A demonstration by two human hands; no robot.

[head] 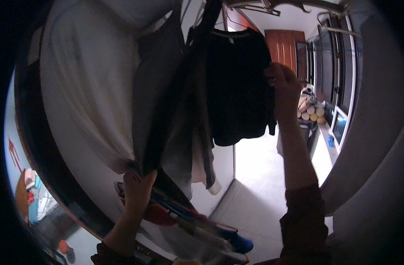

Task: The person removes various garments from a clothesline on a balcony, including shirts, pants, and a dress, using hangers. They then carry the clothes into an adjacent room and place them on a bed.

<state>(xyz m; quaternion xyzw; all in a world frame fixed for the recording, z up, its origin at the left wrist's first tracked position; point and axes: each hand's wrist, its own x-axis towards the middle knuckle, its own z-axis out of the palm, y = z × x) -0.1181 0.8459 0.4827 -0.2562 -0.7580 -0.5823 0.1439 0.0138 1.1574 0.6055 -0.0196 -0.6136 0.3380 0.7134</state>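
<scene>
A black long-sleeved top (240,86) hangs in front of me. My right hand (283,79) is raised to its right side, fingers bent against the sleeve. Lower down, my left hand (138,188) is closed around bunched cloth at the bottom of a pale garment (92,73). Beside that hangs a dark grey garment (159,82), in deep shadow. A blurred bundle of clothes (192,225), with red, blue and grey parts, lies below and right of my left hand. What supports the bundle cannot be made out.
Hanging hardware (271,6) and a wire hanger (236,21) are overhead. Beyond stand a brown door (281,46) and a windowsill (323,145) with a stack of round-ended items (311,112). Pale floor (255,198) stretches ahead. Folded fabrics (39,198) show through an opening at left.
</scene>
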